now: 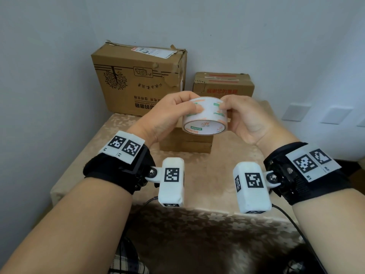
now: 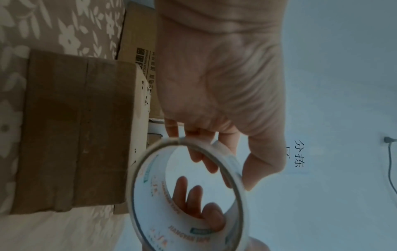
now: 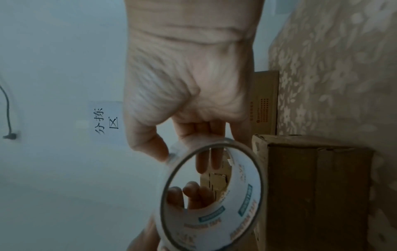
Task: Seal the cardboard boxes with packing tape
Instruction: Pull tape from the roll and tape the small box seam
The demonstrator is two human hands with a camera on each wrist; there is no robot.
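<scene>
A roll of clear packing tape with a white printed core is held in the air between both hands. My left hand grips its left side, thumb on the outer face. My right hand grips the right side, thumb on the outer face too. Both wrist views look through the roll, with fingers of both hands curled round it. Below the roll a small brown cardboard box sits on the table, its flaps closed. A large box and a small box stand behind.
The table has a beige floral cloth and stands in a corner of grey walls. Wall sockets are at the right. A black cable hangs off the near table edge. A paper sign is stuck on the wall.
</scene>
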